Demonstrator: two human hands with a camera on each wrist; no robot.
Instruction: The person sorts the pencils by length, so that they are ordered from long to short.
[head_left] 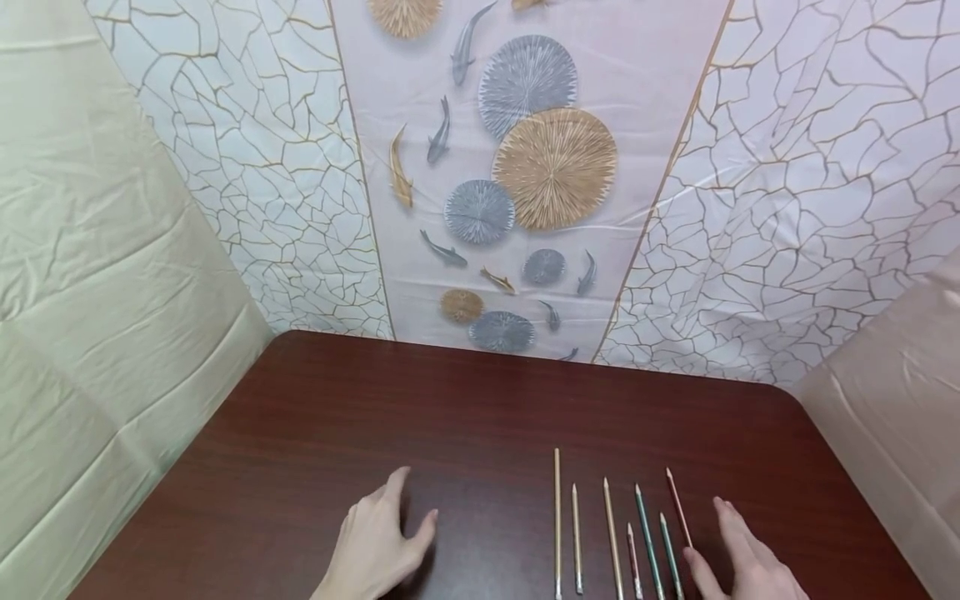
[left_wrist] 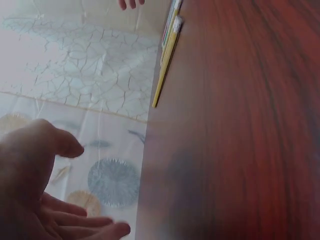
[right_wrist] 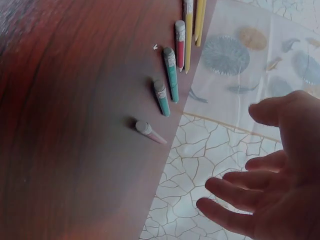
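Note:
Several pencils lie side by side toward the near right of the table in the head view. Three are yellow, the leftmost a long yellow pencil (head_left: 557,517); beside these are a short dark red pencil (head_left: 633,558), a longer teal pencil (head_left: 649,537) and a shorter teal pencil (head_left: 671,554). Rightmost is a pinkish-red pencil (head_left: 678,504), tilted, its near end overlapped by the right thumb. My right hand (head_left: 750,562) is just right of it, fingers spread and holding nothing. Left of the row, apart from it, my left hand (head_left: 375,537) has relaxed fingers and an empty grasp.
The dark brown wooden table (head_left: 420,400) has rounded far corners. Behind it hangs a patterned curtain (head_left: 300,208) with fish and round leaf shapes. Plain cream cloth (head_left: 90,317) drapes the left side, and more cloth (head_left: 892,400) the right.

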